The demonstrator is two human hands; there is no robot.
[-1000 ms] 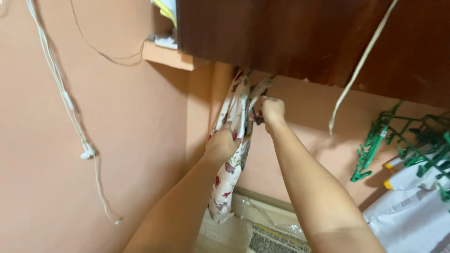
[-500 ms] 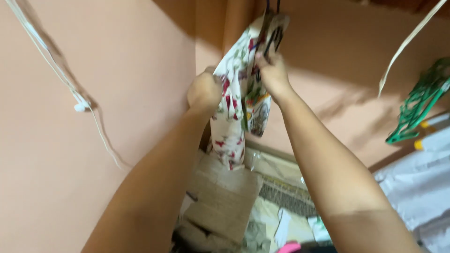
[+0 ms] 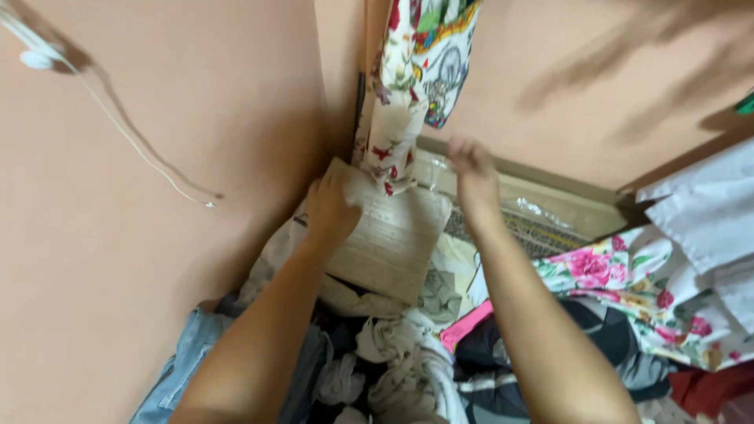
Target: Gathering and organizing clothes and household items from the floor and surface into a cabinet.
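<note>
your left hand [image 3: 331, 208] grips the beige woven rectangular cushion [image 3: 389, 239], long axis tilted toward the wall; your right hand [image 3: 471, 169] hovers, fingers loosely open, just beside it

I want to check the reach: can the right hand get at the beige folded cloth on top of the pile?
Probably yes. The right hand hovers just beside the beige folded cloth, nothing between them; the left hand already rests on its other edge.

Both hands have let go of the floral cloth [image 3: 408, 86]; left hand [image 3: 330, 208] seemingly on the beige cushion [image 3: 393, 239].
</note>
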